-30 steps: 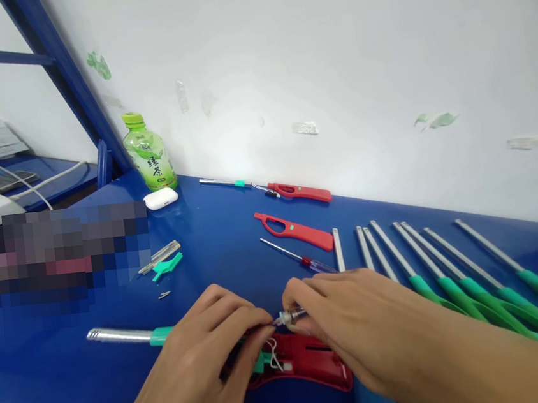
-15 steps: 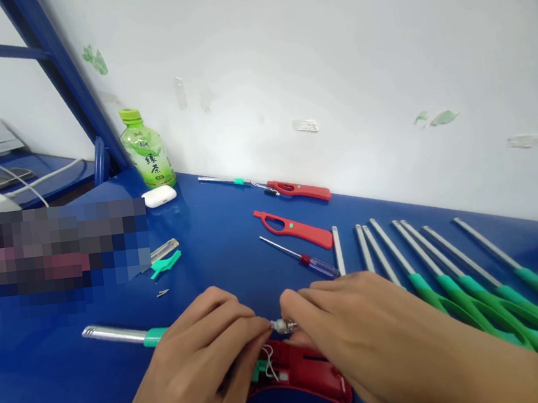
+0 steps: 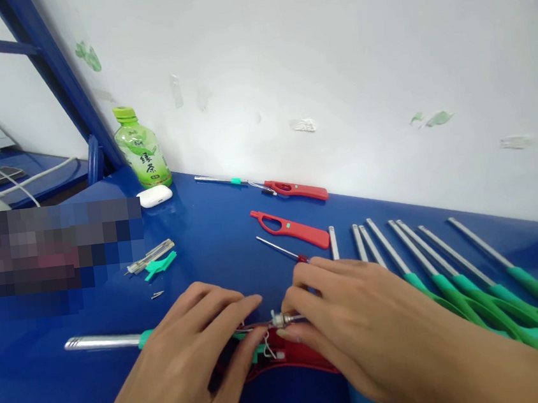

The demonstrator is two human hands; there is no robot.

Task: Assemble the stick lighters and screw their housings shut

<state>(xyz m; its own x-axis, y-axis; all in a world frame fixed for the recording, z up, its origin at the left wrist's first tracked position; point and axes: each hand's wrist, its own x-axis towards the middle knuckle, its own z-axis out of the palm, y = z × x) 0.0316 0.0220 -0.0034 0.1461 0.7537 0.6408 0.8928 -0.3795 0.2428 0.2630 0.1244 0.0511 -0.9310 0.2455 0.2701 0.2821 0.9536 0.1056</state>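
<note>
In front of me lies an opened gas lighter with a red handle shell (image 3: 304, 350), white wires, green inner parts and a silver barrel (image 3: 104, 342) with a green collar pointing left. My left hand (image 3: 188, 351) is around the lighter's left part, its thumb by the wires and its index finger raised from the thumb. Just above the shell, my right hand (image 3: 358, 320) pinches a small clear-and-metal valve piece (image 3: 279, 319) between thumb and fingers. The palm hides the shell's right end. A screwdriver (image 3: 278, 247) lies beyond the right hand, its handle covered.
Several green lighters (image 3: 454, 272) with silver barrels lie at the right. Farther back are a red shell half (image 3: 296, 231) and another red lighter (image 3: 301, 190). A green trigger piece (image 3: 161, 264), screws (image 3: 157, 294), a white case (image 3: 155, 196) and a tea bottle (image 3: 142, 150) are at the left.
My left fingertips have come away from the valve piece, and the index finger has lifted. My right hand keeps the piece and now covers the screwdriver handle. The view has shifted slightly.
</note>
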